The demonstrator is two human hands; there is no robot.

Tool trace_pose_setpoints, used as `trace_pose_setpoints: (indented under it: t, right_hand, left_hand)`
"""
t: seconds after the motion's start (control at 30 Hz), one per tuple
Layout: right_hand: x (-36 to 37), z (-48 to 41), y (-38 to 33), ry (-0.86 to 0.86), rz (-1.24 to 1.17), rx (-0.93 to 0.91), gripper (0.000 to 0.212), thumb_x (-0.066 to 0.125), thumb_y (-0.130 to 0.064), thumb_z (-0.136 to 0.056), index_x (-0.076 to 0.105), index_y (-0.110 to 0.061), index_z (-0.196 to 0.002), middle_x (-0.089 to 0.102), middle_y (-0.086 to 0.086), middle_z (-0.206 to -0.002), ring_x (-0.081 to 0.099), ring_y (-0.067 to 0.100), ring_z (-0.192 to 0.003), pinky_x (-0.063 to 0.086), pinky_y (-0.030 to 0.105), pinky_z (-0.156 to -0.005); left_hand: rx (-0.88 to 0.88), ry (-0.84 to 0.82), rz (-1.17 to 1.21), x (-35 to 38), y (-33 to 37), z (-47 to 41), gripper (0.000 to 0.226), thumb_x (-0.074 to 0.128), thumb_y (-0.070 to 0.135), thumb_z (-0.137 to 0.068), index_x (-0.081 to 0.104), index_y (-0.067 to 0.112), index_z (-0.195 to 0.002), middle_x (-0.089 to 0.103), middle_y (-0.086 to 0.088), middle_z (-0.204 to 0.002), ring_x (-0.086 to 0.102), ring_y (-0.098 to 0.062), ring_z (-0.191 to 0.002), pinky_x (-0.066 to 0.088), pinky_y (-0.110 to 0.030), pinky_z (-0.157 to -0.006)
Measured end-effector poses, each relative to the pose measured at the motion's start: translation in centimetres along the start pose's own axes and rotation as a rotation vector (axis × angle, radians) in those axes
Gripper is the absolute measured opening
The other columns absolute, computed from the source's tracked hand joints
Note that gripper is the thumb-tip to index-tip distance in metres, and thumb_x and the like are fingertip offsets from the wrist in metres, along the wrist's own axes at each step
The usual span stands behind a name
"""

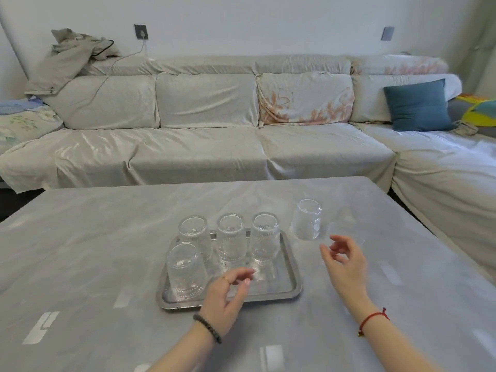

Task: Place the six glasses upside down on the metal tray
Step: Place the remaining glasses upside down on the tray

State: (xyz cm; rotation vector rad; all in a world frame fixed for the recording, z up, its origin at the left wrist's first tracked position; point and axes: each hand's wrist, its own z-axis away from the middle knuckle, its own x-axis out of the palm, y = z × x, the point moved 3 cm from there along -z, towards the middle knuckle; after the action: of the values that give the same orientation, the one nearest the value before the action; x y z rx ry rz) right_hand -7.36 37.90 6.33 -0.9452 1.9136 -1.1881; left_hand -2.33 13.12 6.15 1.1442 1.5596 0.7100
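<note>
A metal tray lies on the grey table in front of me. Several clear ribbed glasses stand upside down on it: three in the back row and one at the front left. Another glass stands on the table just right of the tray; which way up it is I cannot tell. My left hand hovers over the tray's front edge, fingers apart and holding nothing. My right hand is open right of the tray, below that glass. A faint glassy outline shows just beyond its fingers.
The grey table spreads wide on both sides of the tray. Behind it runs a long sofa under a pale cover, with a blue cushion at the right and a jacket on the left backrest.
</note>
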Motion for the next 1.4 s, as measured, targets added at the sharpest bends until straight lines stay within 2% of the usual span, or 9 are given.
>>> trace_pose_setpoints:
  t: [0.17, 0.3, 0.4, 0.47, 0.6, 0.77, 0.97, 1.2, 1.4]
  right_hand:
    - [-3.5, -0.6, 2.0, 0.212, 0.072, 0.110, 0.041, 0.073, -0.012, -0.071, 0.042, -0.021, -0.098, 0.045, 0.003, -0.089, 0.044, 0.022, -0.076, 0.043, 0.028, -0.071]
    - [-4.1, -2.0, 3.9, 0.067, 0.145, 0.219, 0.080, 0.078, -0.018, -0.066, 0.030, -0.018, -0.130, 0.040, 0.003, -0.122, 0.044, 0.021, -0.107, 0.039, 0.035, -0.092]
    - [-3.0, -3.2, 4.9, -0.142, 0.144, 0.297, 0.097, 0.080, -0.012, -0.064, 0.019, -0.017, -0.139, 0.038, 0.007, -0.138, 0.041, 0.023, -0.122, 0.038, 0.038, -0.100]
    - [-2.4, -3.9, 5.0, -0.213, 0.163, 0.312, 0.089, 0.076, -0.007, -0.067, 0.021, -0.014, -0.136, 0.044, 0.011, -0.135, 0.046, 0.019, -0.108, 0.041, 0.034, -0.093]
    - [-2.3, -4.4, 4.5, -0.227, 0.264, 0.261, 0.075, 0.076, -0.013, -0.066, 0.033, -0.012, -0.127, 0.053, 0.009, -0.122, 0.049, 0.016, -0.093, 0.039, 0.027, -0.079]
    - [-2.2, -1.9, 2.4, -0.234, 0.260, 0.057, 0.088, 0.085, -0.018, -0.052, 0.038, -0.018, -0.126, 0.045, -0.004, -0.118, 0.046, 0.010, -0.107, 0.037, 0.025, -0.089]
    - [0.6, 1.5, -2.4, -0.408, 0.204, -0.165, 0.082, 0.083, -0.042, -0.045, 0.041, -0.042, -0.116, 0.047, -0.017, -0.109, 0.045, -0.001, -0.107, 0.035, 0.008, -0.089]
    - [6.5, 4.6, -5.1, -0.494, -0.021, 0.033, 0.081, 0.086, -0.020, -0.052, 0.038, -0.031, -0.117, 0.045, -0.008, -0.120, 0.045, 0.011, -0.110, 0.034, 0.020, -0.090]
    - [9.7, 4.5, -7.5, -0.572, 0.198, -0.087, 0.071, 0.085, -0.027, -0.054, 0.038, -0.027, -0.107, 0.041, -0.003, -0.110, 0.043, 0.014, -0.100, 0.035, 0.018, -0.083]
  left_hand:
    - [-0.188, -0.328, 0.074, 9.9, 1.6, -4.9, 0.039, 0.045, 0.031, -0.091, 0.039, 0.027, -0.129, 0.048, 0.006, -0.135, 0.041, -0.003, -0.126, 0.028, -0.025, -0.112]
    - [-0.343, -0.403, 0.114, 15.0, 2.8, -8.0, 0.069, 0.054, 0.032, -0.086, 0.016, 0.016, -0.142, 0.024, 0.000, -0.152, 0.025, -0.012, -0.138, 0.022, -0.025, -0.111]
    - [-0.411, -0.410, 0.159, 17.4, 3.9, -9.6, 0.074, 0.062, 0.026, -0.081, 0.019, 0.016, -0.140, 0.043, 0.001, -0.133, 0.044, -0.007, -0.111, 0.033, -0.017, -0.092]
    - [-0.465, -0.405, 0.262, 18.6, 4.1, -10.4, 0.077, 0.070, 0.024, -0.072, 0.026, 0.016, -0.135, 0.045, 0.007, -0.121, 0.050, -0.004, -0.097, 0.043, -0.015, -0.082]
    - [-0.562, -0.319, 0.360, 19.3, 3.7, -11.0, 0.096, 0.076, 0.031, -0.048, 0.033, 0.013, -0.132, 0.050, -0.006, -0.133, 0.051, -0.020, -0.118, 0.043, -0.036, -0.103]
    - [-0.583, -0.217, 0.472, 17.2, 2.8, -9.6, 0.111, 0.085, 0.055, -0.025, 0.048, 0.015, -0.122, 0.061, -0.003, -0.121, 0.057, -0.017, -0.111, 0.046, -0.038, -0.101]
    - [-0.741, -0.150, 0.876, 10.8, 2.4, -5.6, 0.024, 0.066, 0.038, -0.076, 0.065, 0.016, -0.086, 0.072, 0.004, -0.064, 0.065, -0.006, -0.054, 0.052, -0.018, -0.054]
    - [-0.937, -0.048, 1.146, 5.1, -0.6, -2.3, 0.081, 0.064, 0.060, -0.060, 0.051, -0.006, -0.105, 0.071, -0.019, -0.093, 0.072, -0.025, -0.075, 0.056, -0.035, -0.077]
    - [-0.929, -0.172, 0.440, 0.2, -1.8, -1.2, 0.064, 0.026, 0.061, -0.086, 0.056, 0.004, -0.088, 0.064, -0.010, -0.080, 0.061, -0.020, -0.071, 0.047, -0.030, -0.069]
